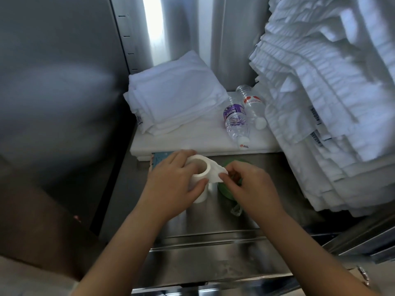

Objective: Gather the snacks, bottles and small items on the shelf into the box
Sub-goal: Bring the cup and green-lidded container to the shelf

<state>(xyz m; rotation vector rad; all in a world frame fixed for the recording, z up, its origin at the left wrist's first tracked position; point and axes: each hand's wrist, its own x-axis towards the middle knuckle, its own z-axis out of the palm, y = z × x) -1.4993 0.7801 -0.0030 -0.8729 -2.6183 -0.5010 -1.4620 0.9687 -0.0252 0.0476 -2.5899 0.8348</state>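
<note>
The white roll of tissue paper stands on end at the front of the stainless steel shelf. The left hand has its fingers wrapped round the roll, and the right hand pinches its loose torn tail. It looks light and soft and would crush easily, so it is best held lightly round the sides with the tail tucked in. Behind it lie two clear plastic bottles, one purple-labelled and one red-labelled, between folded white towels.
</note>
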